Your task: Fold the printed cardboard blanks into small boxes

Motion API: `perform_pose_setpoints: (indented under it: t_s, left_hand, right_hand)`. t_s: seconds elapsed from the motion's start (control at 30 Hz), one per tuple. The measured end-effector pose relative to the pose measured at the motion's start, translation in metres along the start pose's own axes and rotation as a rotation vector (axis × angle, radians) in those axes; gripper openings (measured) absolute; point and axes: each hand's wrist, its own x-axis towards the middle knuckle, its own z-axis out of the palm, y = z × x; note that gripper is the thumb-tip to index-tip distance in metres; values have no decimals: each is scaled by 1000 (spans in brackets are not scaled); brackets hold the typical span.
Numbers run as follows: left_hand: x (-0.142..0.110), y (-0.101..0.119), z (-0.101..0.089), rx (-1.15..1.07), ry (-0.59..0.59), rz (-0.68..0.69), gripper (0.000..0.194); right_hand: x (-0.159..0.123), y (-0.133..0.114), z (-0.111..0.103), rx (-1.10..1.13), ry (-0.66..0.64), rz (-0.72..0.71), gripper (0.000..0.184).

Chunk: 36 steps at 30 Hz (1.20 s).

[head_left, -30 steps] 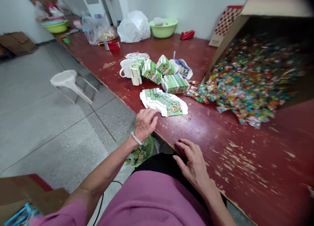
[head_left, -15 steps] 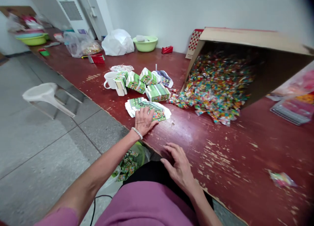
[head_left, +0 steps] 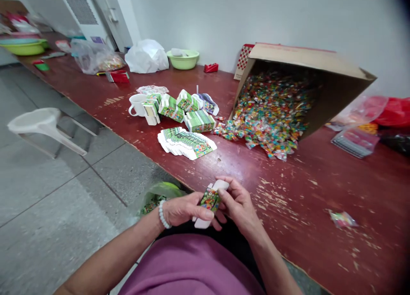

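Observation:
Between my two hands, over my lap at the table edge, is a small printed carton with white end flaps sticking out. My left hand grips its lower left side, thumb across the printed face. At the upper end, my right hand pinches a white flap between thumb and fingers. Beyond them, a fanned stack of flat green-and-white cartons lies on the red table. Several banded bundles of the cartons sit behind the stack.
A cardboard box lies on its side, spilling small wrapped candies. A white mug stands beside the bundles. One clear packet lies at the right. Below the table edge is a bag-lined green tub. A white stool stands left.
My left hand has come back from the fanned stack with one carton. My right hand has closed on its flap. The view has turned slightly right.

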Motion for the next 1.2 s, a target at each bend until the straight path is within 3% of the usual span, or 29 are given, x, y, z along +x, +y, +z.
perform_pose_setpoints:
  t_s: [0.1, 0.23, 0.37, 0.67, 0.83, 1.03, 1.2]
  left_hand:
    - [5, -9, 6, -129, -79, 1, 35]
    - [9, -17, 7, -128, -29, 60, 28]
    - [6, -17, 4, -85, -3, 93, 35]
    - [4, -6, 14, -38, 119, 136, 36]
    - [10, -9, 16, 2, 235, 133, 33]
    - [14, -2, 13, 344, 390, 310, 27]
    - [10, -9, 23, 275, 614, 410, 56]
  right_hand:
    - [-10, -9, 2, -38, -64, -2, 33]
    - [-16, -15, 5, 31, -84, 36, 55]
    - [-19, -14, 9, 75, -84, 35, 70]
    - [-24, -10, 4, 27, -64, -80, 57]
    - [-22, -8, 7, 75, -132, 30, 39]
    - [-14, -1, -1, -140, 138, -115, 26]
    - [-15, 3, -3, -82, 177, -111, 37]
